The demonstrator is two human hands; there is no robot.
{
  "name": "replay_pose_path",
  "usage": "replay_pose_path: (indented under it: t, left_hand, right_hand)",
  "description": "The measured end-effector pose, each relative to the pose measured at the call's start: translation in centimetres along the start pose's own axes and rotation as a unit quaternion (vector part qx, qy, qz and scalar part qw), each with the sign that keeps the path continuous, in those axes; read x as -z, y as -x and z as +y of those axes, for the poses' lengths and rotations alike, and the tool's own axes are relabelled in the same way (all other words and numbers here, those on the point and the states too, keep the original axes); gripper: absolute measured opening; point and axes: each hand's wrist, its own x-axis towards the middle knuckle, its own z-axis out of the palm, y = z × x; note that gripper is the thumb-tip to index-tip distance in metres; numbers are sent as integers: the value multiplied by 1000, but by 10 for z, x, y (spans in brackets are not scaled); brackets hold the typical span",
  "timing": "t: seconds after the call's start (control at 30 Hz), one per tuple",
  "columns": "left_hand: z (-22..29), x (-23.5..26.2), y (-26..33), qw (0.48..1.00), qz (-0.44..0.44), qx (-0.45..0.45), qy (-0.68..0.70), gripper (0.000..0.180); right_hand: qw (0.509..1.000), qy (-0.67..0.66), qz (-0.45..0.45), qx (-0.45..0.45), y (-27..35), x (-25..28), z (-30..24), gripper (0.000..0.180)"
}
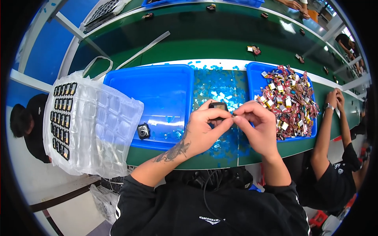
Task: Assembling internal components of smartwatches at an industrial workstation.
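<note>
My left hand (208, 128) is closed round a small black camera-like device (218, 106) with a dark screen on its top face. My right hand (258, 125) meets it from the right, thumb and forefinger pinched together at the device's edge; whatever sits between those fingertips is too small to make out. Below both hands, many small blue film pieces (214, 84) lie scattered on the green bench. A shallow blue tray (151, 84) stands to the left, with one small black camera (144, 131) near its front left corner.
Right of my hands, a blue bin (256, 72) holds a heap of red circuit boards with silver batteries (284, 102). At left, clear plastic trays (106, 118) carry rows of black parts (63, 104). Small assemblies (254, 50) dot the green belt beyond. A co-worker's arms (326, 126) are at the right.
</note>
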Motion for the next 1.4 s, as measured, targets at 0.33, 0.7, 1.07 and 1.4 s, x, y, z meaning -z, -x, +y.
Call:
replay_pose_path:
  t: [0.33, 0.7, 1.07, 1.4]
  left_hand:
    - [10, 2, -2, 982, -61, 54, 168, 51]
    - [5, 10, -2, 976, -75, 53, 196, 47]
    - [5, 9, -1, 976, -62, 72, 194, 48]
    - [4, 7, 1, 979, -52, 40, 194, 46]
  right_hand:
    - [996, 90, 18, 8, -4, -8, -13, 12]
    - [965, 252, 29, 63, -12, -20, -22, 13]
    - [967, 244, 37, 67, -16, -23, -23, 11]
    - [979, 192, 40, 57, -16, -23, -20, 11]
